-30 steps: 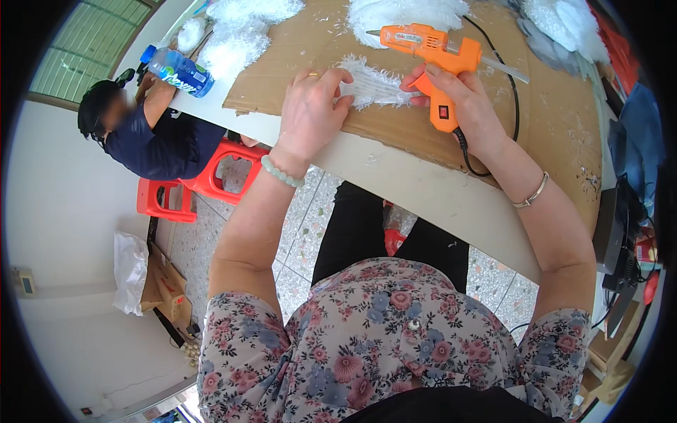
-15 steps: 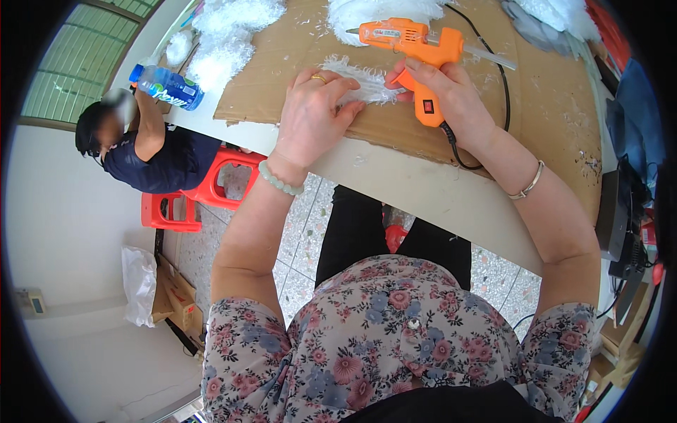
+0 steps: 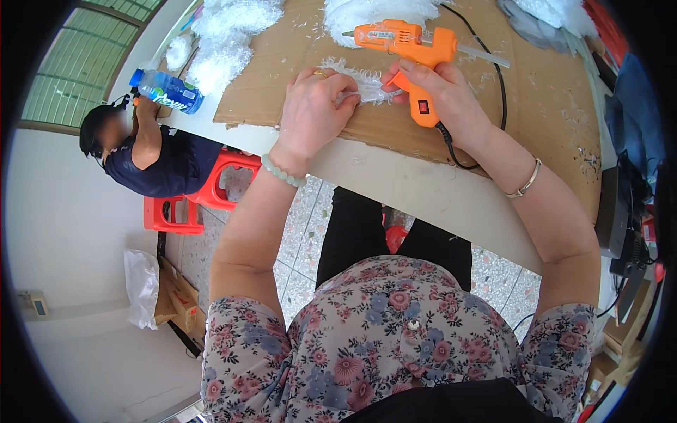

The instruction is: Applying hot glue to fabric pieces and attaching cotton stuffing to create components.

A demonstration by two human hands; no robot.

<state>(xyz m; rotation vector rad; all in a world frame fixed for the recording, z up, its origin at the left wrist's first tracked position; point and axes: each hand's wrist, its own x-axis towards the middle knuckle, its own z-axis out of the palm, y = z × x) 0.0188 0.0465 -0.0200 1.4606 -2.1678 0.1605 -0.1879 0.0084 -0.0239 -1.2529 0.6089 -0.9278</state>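
An orange hot glue gun (image 3: 421, 99) is wrapped in the fingers of my right hand (image 3: 455, 102), its nozzle pointing left and a clear glue stick (image 3: 486, 56) sticking out of its back. Thumb and fingertips of my left hand (image 3: 314, 109) are closed together on the near edge of a white fringed piece of material (image 3: 363, 79). That piece lies on a brown cardboard sheet (image 3: 550, 106). My right fingertips come close to its right end; whether they touch it I cannot tell. The left fingers hide part of the piece.
White fluffy heaps (image 3: 229, 35) lie at the far left, with another white pile (image 3: 377, 17) behind the gun. A black cord (image 3: 506, 92) loops across the cardboard. A blue-capped bottle (image 3: 169, 92) stands near a seated person (image 3: 159, 162). Red stools (image 3: 233, 176) are beside the table.
My left fingers have drawn closer together on the fringed piece. The glue gun has shifted slightly left with my right hand. The seated person's arm has lowered a little.
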